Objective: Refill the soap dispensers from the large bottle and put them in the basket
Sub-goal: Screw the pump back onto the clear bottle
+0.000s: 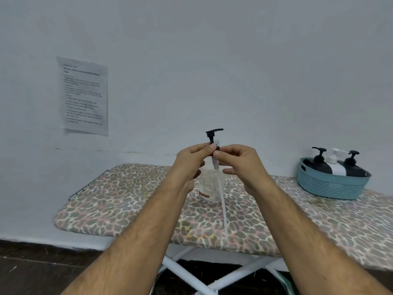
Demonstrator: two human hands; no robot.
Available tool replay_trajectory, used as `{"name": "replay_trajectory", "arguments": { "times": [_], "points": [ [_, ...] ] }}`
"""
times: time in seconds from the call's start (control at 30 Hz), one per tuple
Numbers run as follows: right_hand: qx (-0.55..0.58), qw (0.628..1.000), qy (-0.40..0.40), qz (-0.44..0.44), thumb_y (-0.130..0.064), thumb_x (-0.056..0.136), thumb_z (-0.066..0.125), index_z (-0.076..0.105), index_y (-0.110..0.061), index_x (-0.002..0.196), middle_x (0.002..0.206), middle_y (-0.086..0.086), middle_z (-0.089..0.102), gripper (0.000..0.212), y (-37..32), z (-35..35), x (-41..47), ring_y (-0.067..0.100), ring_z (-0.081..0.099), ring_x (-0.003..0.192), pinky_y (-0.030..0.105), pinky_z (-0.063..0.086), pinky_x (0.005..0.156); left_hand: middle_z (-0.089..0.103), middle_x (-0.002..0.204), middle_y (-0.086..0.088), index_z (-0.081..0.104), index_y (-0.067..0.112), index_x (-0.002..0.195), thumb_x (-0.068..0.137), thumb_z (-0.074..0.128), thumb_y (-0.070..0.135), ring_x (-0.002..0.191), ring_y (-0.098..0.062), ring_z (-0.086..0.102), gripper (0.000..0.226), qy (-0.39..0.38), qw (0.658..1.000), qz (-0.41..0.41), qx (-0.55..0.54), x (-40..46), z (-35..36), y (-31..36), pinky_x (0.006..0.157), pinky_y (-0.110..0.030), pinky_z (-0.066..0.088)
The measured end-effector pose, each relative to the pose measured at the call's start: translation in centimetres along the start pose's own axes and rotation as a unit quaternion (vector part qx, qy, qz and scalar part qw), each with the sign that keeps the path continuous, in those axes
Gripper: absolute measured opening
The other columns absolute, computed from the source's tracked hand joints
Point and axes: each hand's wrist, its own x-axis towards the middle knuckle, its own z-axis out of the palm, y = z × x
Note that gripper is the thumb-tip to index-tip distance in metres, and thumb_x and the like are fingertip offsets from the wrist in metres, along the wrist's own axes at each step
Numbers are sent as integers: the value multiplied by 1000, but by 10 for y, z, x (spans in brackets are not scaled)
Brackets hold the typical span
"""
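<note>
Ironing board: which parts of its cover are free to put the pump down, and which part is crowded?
Free: the ironing board cover between its left rounded end and the clear bottle, and the stretch between bottle and blue basket. Crowded: the middle, where both hands hold the pump, and the basket, filled with three dispensers.

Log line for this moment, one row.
both hands pinch pump | above clear bottle | basket: three dispensers

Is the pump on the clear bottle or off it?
Off. Both hands, left and right, pinch the pump by its collar, lifted so its dip tube hangs outside the clear bottle.
</note>
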Motion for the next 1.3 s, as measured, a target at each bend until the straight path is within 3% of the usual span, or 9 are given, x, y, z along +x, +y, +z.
{"name": "replay_trajectory", "arguments": {
  "times": [0.2,0.3,0.43,0.53,0.67,0.9,1.03,1.17,1.3],
  "points": [
    [5,999,38,-9,-18,82,76,76,-21,95,90,-1,76,14,4,-18,2,10,72,84,33,56,71,73,104,19,73,37,96,93,63,51,108,-8,61,18,-19,997,50,61,3,11,-3,72,-27,42],
    [13,999,48,-11,-18,83,74,78,-22,87,86,-2,77,8,7,-28,5,8,71,77,31,55,68,69,115,12,68,30,111,93,67,43,117,-10,59,22,5,994,76,78,17,3,-13,75,-24,44],
    [6,998,56,-1,-20,81,75,78,-18,89,89,0,77,8,11,-40,9,17,72,86,44,58,83,42,155,-5,40,17,151,86,78,34,139,-20,41,77,34,978,82,191,45,-10,-33,105,-37,42],
    [12,998,67,-5,-21,81,75,77,-18,87,89,1,77,7,11,-51,12,18,72,87,46,57,84,24,165,0,19,21,159,81,83,35,147,-19,29,102,-15,974,66,216,65,-8,-41,105,-35,35],
    [11,997,79,-4,-21,82,75,77,-19,83,86,1,76,3,14,-60,16,16,72,83,44,58,81,30,162,-4,15,22,160,86,78,32,137,-14,38,98,-54,975,56,206,83,3,-48,107,-37,39],
    [9,995,98,-13,-21,82,75,75,-19,88,87,1,76,6,12,-71,14,15,72,83,36,55,72,53,136,1,46,26,142,73,89,33,124,-17,53,81,-54,964,108,238,82,11,-61,87,-30,47],
    [12,993,110,-38,-19,82,76,76,-20,93,91,1,76,11,5,-72,7,17,72,89,34,55,70,55,130,3,46,26,132,65,93,36,118,-17,57,82,-42,957,104,266,65,9,-68,94,-37,52],
    [-1,991,113,-73,-16,81,76,75,-22,94,89,2,76,15,-13,-66,-7,18,72,90,37,58,74,56,124,9,44,26,131,64,94,37,111,-12,56,84,-17,955,124,271,42,5,-72,78,-20,46],
    [-3,984,126,-125,-14,84,74,73,-20,102,91,5,74,19,-40,-66,-21,19,70,88,29,57,69,53,126,9,42,28,134,64,94,34,116,-14,53,87,-22,954,131,268,20,9,-68,89,-28,46]
  ]
}}
